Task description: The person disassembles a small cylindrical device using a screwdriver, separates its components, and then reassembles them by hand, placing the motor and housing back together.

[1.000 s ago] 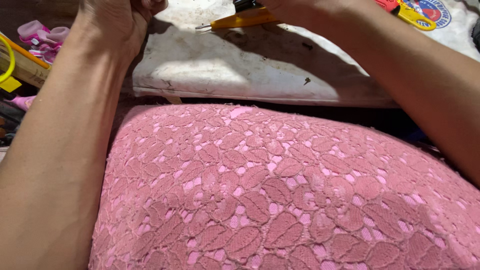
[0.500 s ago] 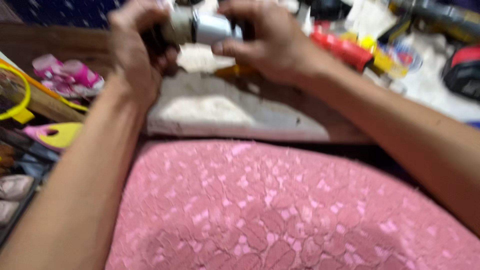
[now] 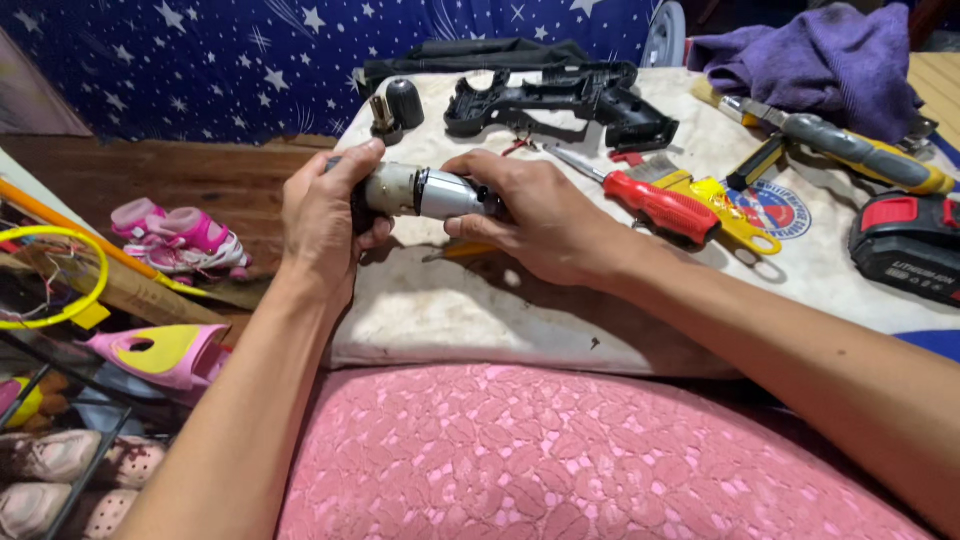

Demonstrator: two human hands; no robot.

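Both hands hold a small silver and black motor and gearbox unit (image 3: pixel 420 192) above a dirty white work board (image 3: pixel 520 310). My left hand (image 3: pixel 325 215) grips its dark left end. My right hand (image 3: pixel 530 215) wraps the silver right end, fingers curled over it. Behind them lies a black plastic drill housing shell (image 3: pixel 560 100), with a black chuck part (image 3: pixel 404 102) and a small metal piece (image 3: pixel 383 120) to its left. A red-handled screwdriver (image 3: pixel 650 205) rests just right of my right hand.
A yellow tool (image 3: pixel 735 215), pliers with grey and yellow grips (image 3: pixel 850 150), a purple cloth (image 3: pixel 810 60) and a red and black battery pack (image 3: pixel 910 245) lie at the right. Pink skates (image 3: pixel 180 240) and shoes on a rack (image 3: pixel 60 470) sit at the left. Pink lace fabric (image 3: pixel 580 460) covers my lap.
The view has tilted up from the lap to the board. The hands, near the frame's top before, now sit mid-frame holding the motor unit.
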